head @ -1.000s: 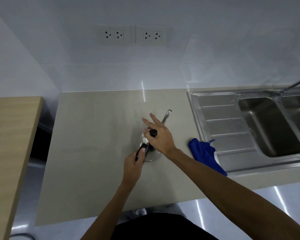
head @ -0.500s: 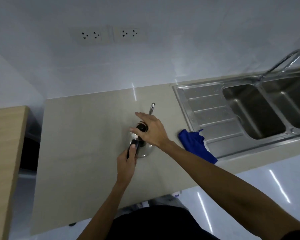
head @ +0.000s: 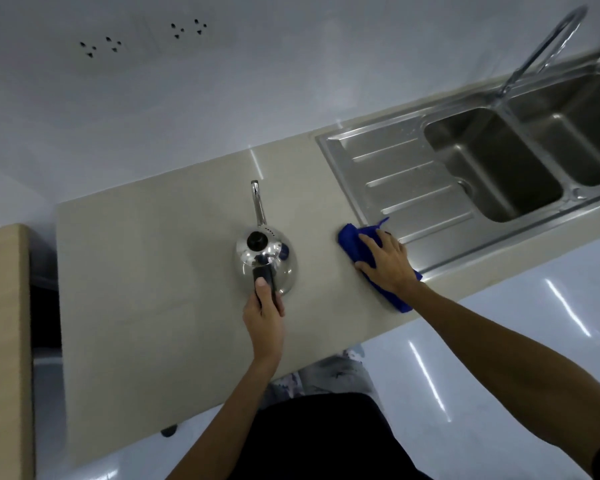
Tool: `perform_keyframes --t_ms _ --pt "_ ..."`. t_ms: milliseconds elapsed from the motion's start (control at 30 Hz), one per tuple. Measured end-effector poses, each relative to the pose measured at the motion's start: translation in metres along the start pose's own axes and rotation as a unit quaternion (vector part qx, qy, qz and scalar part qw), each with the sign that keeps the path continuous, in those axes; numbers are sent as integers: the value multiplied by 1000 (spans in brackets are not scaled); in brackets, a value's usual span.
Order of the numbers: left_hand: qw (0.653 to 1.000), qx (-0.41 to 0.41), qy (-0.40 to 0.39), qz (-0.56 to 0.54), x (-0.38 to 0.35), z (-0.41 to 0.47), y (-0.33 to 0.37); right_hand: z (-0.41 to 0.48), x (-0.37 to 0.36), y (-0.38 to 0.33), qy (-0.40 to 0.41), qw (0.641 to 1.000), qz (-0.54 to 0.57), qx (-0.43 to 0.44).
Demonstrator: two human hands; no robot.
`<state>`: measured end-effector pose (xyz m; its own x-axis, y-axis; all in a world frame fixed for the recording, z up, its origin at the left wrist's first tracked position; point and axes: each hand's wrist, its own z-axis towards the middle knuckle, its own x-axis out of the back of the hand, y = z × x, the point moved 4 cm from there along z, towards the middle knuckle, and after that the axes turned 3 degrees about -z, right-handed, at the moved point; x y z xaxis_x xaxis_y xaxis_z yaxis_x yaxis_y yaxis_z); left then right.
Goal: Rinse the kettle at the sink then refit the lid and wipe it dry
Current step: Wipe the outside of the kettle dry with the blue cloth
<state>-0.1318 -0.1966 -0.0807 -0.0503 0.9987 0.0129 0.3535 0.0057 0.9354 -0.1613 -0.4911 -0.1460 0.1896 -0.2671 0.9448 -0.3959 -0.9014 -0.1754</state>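
A shiny steel kettle [head: 281,268] with a long thin spout stands upright on the beige counter [head: 153,289]. Its lid with a black knob [head: 257,241] sits on top. My left hand [head: 264,306] grips the kettle's black handle from the near side. To the right, a blue cloth [head: 352,242] lies at the counter's edge by the sink drainboard. My right hand [head: 385,261] rests flat on the cloth, fingers spread over it and curling at its edge.
A steel double sink [head: 492,168] with a ribbed drainboard [head: 406,181] and curved tap [head: 548,43] fills the right. A wooden surface [head: 4,323] adjoins on the left. Wall sockets [head: 142,36] sit above the counter.
My right hand has left the kettle's lid and moved right onto the blue cloth. The left hand still holds the handle. The view has tilted toward the sink.
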Motion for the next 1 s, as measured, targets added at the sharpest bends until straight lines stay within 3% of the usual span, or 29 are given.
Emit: perform_keyframes --t_ms 200,367,467,633,700,800,900,1000 --pt "999 20 5 36 -5 -11 3 -6 -34 5 -13 998 -50 29" --pt "979 1 4 205 31 -1 20 -10 -41 1 61 994 -84 22" --pt "973 -33 56 222 58 11 37 -6 -38 0 96 991 -80 43" --pt "965 -113 65 227 52 33 83 0 -20 -32 148 980 130 7" --pt "959 -143 34 242 36 40 94 -1 -13 -63 158 953 258 -2" --pt "942 -174 -33 285 9 51 98 0 -3 -113 104 900 423 8" --pt "921 -197 -70 330 -14 56 97 11 0 -143 73 859 507 -5" --pt "906 -222 -80 350 -25 61 91 24 -5 -151 48 846 529 -36"
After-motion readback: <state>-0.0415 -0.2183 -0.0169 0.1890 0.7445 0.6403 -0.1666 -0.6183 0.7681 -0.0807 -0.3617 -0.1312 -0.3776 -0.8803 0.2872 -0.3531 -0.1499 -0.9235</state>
